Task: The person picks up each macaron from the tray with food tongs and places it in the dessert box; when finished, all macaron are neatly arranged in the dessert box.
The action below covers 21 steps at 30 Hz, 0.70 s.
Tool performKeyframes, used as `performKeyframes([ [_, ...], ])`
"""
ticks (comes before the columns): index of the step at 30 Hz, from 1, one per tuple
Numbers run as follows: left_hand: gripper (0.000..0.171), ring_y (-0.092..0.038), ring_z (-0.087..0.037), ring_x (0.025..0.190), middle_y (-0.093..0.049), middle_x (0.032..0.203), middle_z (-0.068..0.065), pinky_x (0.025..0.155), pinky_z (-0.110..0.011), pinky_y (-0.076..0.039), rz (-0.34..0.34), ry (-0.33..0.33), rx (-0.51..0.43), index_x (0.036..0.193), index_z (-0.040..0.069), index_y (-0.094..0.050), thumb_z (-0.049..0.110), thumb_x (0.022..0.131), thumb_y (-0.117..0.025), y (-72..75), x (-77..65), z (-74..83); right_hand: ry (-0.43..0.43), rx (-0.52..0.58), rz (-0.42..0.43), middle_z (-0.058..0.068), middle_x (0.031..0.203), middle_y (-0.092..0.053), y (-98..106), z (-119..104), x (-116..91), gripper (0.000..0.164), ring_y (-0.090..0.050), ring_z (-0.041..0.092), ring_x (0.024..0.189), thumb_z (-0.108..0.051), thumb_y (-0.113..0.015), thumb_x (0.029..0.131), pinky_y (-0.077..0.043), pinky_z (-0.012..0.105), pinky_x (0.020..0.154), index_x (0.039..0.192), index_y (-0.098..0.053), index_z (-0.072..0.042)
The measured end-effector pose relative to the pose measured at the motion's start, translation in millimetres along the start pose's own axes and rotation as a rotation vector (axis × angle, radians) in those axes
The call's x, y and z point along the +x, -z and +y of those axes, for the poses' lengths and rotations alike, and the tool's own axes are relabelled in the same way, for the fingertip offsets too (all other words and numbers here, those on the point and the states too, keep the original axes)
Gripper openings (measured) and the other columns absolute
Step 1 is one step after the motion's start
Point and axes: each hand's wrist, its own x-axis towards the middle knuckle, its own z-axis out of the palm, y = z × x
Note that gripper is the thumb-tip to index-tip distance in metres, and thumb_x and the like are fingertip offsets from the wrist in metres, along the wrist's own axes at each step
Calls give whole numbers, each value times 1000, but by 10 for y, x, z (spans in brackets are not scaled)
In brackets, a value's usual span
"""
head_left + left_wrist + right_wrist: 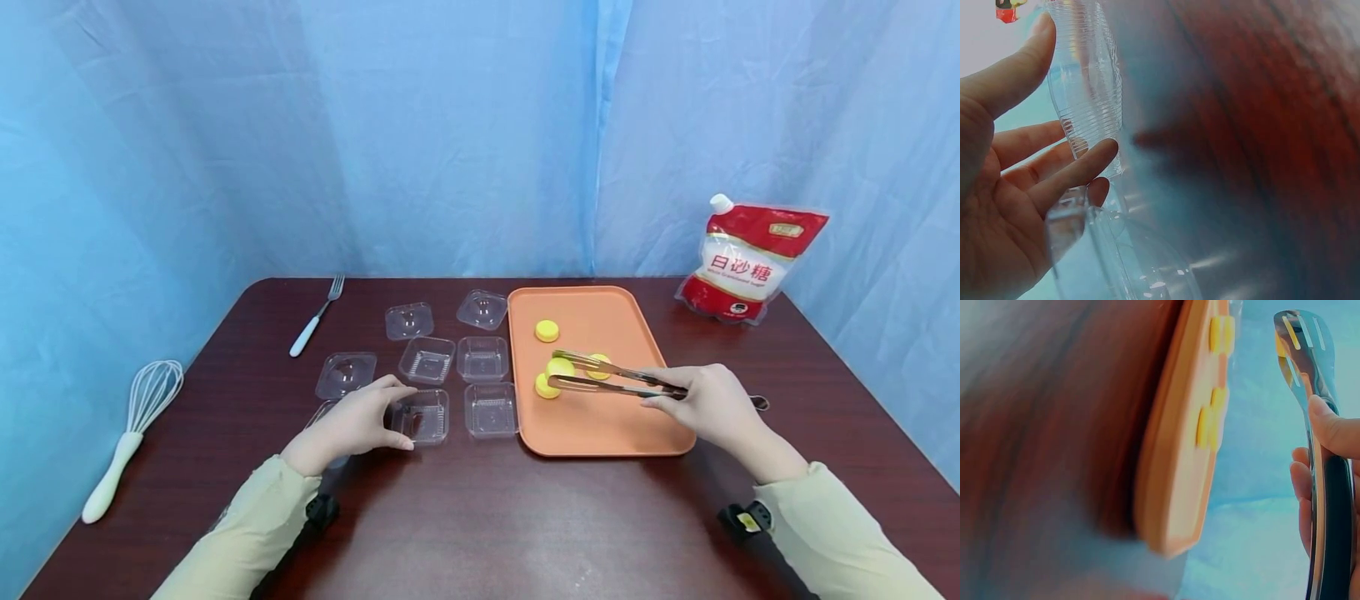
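Observation:
My right hand [712, 404] grips metal tongs [615, 387] with dark handles over the orange tray [615, 429]. Between the tong tips is a yellow macaron [560, 367], its colour also showing there in the right wrist view. More yellow macarons [547, 331] lie on the tray beneath and around the tips. On the left, my left hand [360, 419] holds a clear plastic box [426, 417] by its sides, thumb at the near side and fingers at the far side. In the left wrist view, the fingers [1072, 175] rest along the ribbed box wall [1088, 94].
Other clear boxes [491, 410] stand between the left hand and the tray. Clear domed lids [409, 321] lie behind and left of them. A fork [317, 317] lies at the back left, a whisk [133, 433] at the left edge. A sugar pouch [742, 265] stands at the back right.

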Motion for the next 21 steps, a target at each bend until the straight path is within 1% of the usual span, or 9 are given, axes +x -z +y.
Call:
performKeyframes([
  [1,72,-53,-14,81,-55,116,-7,72,-33,-46,-1,1,-3,132,6,-55,34,71,-82,0,1,2,12,-1,4,-8,56,-59,-10,-24,22,41,-37,3,48,-15,-85,67,-35,20,44,104,-74,-4],
  [4,73,-53,-14,80,-56,115,-6,71,-32,-45,-3,4,-7,132,7,-55,34,71,-83,2,4,5,68,-5,29,-7,60,-64,-51,-82,88,40,-39,2,48,-16,-86,65,-36,19,45,103,-75,-8],
  [7,73,-54,-15,82,-56,114,-6,73,-33,-46,0,11,-11,132,7,-55,34,71,-83,9,8,11,124,-7,53,0,69,-71,-89,-137,149,41,-45,2,49,-15,-87,64,-38,20,46,103,-75,-9],
  [10,73,-55,-15,84,-56,114,-6,75,-34,-47,2,13,-11,132,7,-55,34,71,-83,15,5,14,150,8,50,7,80,-74,-123,-205,200,42,-49,3,51,-15,-87,64,-39,20,46,103,-75,-8],
  [12,73,-55,-15,85,-56,114,-6,76,-35,-47,1,13,-10,132,7,-55,34,71,-83,16,4,12,155,20,47,9,84,-74,-152,-253,231,41,-52,3,52,-15,-87,64,-40,21,47,103,-75,-8],
  [16,72,-54,-15,84,-56,114,-6,75,-34,-47,-2,17,-12,132,7,-55,34,71,-83,20,0,17,137,71,26,7,83,-74,-213,-355,273,38,-50,4,53,-15,-86,65,-39,20,47,101,-76,-8],
  [18,71,-54,-15,83,-56,113,-6,74,-34,-46,-1,12,-9,131,7,-55,34,71,-82,22,0,16,133,86,19,4,77,-72,-242,-408,292,37,-47,5,53,-16,-86,65,-38,20,47,100,-76,-9],
  [21,71,-56,-16,86,-56,114,-6,76,-36,-47,3,11,-8,131,7,-56,34,71,-83,22,1,14,142,103,6,-1,72,-69,-281,-486,320,36,-43,5,53,-16,-86,66,-36,19,47,100,-76,-12],
])
